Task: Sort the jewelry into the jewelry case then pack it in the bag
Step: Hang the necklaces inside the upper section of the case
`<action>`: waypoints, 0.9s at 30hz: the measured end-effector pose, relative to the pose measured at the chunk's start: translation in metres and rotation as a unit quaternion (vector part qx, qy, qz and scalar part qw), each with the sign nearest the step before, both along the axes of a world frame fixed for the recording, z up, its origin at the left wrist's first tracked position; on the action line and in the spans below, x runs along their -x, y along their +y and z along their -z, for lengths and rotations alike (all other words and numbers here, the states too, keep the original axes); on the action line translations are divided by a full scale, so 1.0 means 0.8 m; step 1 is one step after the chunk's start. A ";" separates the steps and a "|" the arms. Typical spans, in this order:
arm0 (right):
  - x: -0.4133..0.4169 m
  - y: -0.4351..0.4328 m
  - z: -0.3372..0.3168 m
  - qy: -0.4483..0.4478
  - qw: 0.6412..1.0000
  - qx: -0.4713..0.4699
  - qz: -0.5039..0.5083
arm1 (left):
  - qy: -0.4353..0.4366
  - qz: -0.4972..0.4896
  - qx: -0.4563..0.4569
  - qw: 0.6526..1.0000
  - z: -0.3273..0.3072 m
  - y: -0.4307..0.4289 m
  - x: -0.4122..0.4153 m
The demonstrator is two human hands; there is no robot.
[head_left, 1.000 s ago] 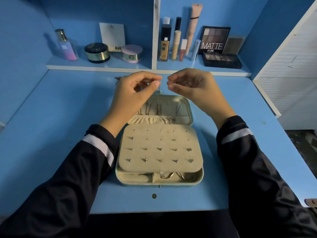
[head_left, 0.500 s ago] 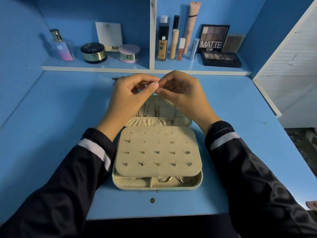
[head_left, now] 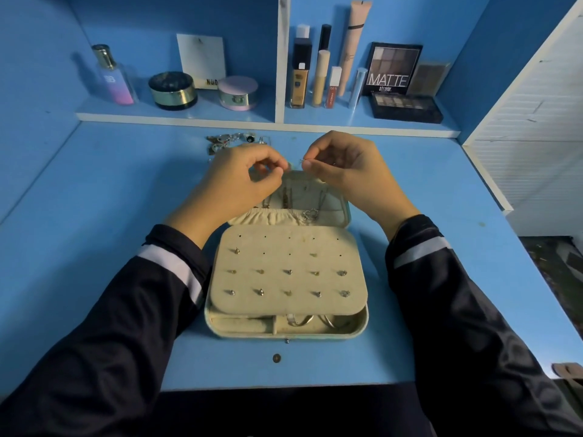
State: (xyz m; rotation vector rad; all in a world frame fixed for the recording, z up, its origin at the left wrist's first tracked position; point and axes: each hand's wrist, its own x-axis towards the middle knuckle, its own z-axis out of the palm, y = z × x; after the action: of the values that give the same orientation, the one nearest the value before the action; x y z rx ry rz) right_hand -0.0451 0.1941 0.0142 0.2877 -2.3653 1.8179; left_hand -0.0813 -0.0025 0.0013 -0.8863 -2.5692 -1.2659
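An open cream jewelry case (head_left: 359, 326) lies on the blue desk, its stud panel (head_left: 287, 272) carrying several small earrings. Rings sit in the front compartment (head_left: 303, 321). Necklaces hang in the lid (head_left: 334, 200) above a gathered pocket. My left hand (head_left: 243, 181) and my right hand (head_left: 344, 171) hover over the lid, fingertips nearly meeting. Each pinches an end of a thin silver chain (head_left: 303, 160), whose hanging part is mostly hidden. A pile of loose jewelry (head_left: 233, 141) lies behind my left hand.
A shelf (head_left: 176, 116) at the back holds a perfume bottle (head_left: 113, 77), round jars, makeup tubes and eyeshadow palettes (head_left: 394, 69). A white slatted panel (head_left: 536, 137) bounds the desk on the right. A small round stud (head_left: 276, 358) lies near the desk's front edge.
My hands closed together at the chain half a second ago and have now separated slightly. The view has tilted down, uncovering the loose jewelry pile.
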 end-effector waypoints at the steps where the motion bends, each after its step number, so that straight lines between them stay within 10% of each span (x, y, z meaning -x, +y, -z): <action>1: -0.002 0.003 0.000 -0.003 1.000 -0.003 0.001 | -0.007 0.003 0.011 1.000 0.000 0.000 0.000; 14: -0.004 0.024 0.000 0.005 0.999 -0.031 0.029 | -0.053 0.025 -0.056 0.997 -0.004 0.004 0.003; 27: 0.007 0.028 0.019 0.088 0.937 -0.331 0.075 | 0.063 0.012 0.086 0.994 0.008 0.014 0.019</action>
State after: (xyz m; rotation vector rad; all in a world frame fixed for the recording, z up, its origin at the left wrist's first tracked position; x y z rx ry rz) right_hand -0.0506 0.2167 -0.0009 0.3102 -2.6953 0.8398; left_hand -0.0966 0.0091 -0.0053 -0.9958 -2.6035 -0.9718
